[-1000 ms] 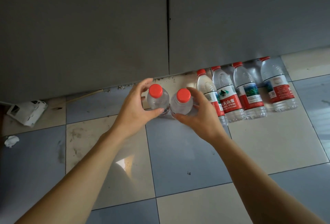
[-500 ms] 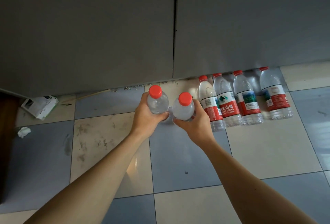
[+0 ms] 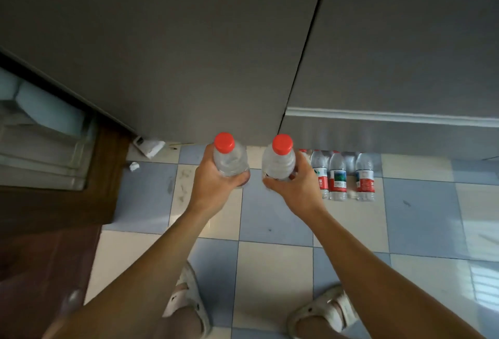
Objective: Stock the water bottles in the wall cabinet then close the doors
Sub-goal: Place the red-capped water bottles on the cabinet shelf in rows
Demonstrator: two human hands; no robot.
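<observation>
Nearest the camera, two sandalled feet stand on the checked floor. Above them, the left hand wraps round one red-capped bottle, and the right hand grips a second bottle just beside it, both upright. Beyond, more bottles stand under the closed grey cabinet doors.

Two clear plastic bottles with red caps at twelve o'clock; clear bottles with red-and-white labels at two o'clock; blue-and-cream checkered floor tiles; plain grey cabinet doors; off-white sandals.
</observation>
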